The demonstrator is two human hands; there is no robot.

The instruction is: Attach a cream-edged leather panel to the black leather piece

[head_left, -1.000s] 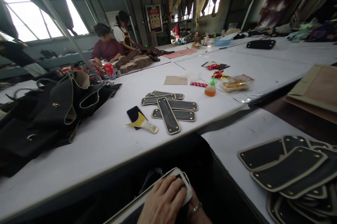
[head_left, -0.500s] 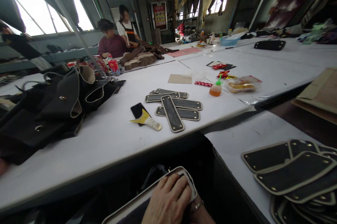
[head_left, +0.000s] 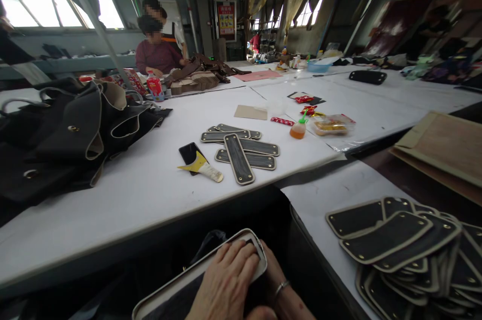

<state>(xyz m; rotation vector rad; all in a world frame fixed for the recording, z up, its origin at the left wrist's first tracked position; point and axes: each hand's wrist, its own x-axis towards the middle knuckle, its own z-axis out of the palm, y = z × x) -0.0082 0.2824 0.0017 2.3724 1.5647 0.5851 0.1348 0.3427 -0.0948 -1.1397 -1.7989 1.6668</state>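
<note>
Low in front of me is a dark bag (head_left: 176,305) with a pale rim and a rounded end, tilted up to the right. My left hand (head_left: 226,275) lies over that end, fingers together and slightly bent, pressing on the bag. At the end's right side my right hand (head_left: 273,270), with a bracelet at the wrist, grips the bag from outside; most of its fingers are hidden. On the table beyond lie several dark strips with pale edging and studs (head_left: 239,159). Left of them, a yellow-and-white scraper-like tool (head_left: 201,165) rests partly on a black phone-like slab (head_left: 188,152).
Dark bags (head_left: 71,144) are heaped at the left. More edged strips (head_left: 387,237) pile up at the right, near a cardboard box (head_left: 444,144). A bottle of amber liquid (head_left: 297,130) and a food pack (head_left: 333,124) stand farther back. Two people sit or stand beyond brown pieces.
The view has shifted slightly, so the tabletop things sit farther left. The bag and both hands also appear farther left, and more of my right wrist shows. The hands keep their hold.
</note>
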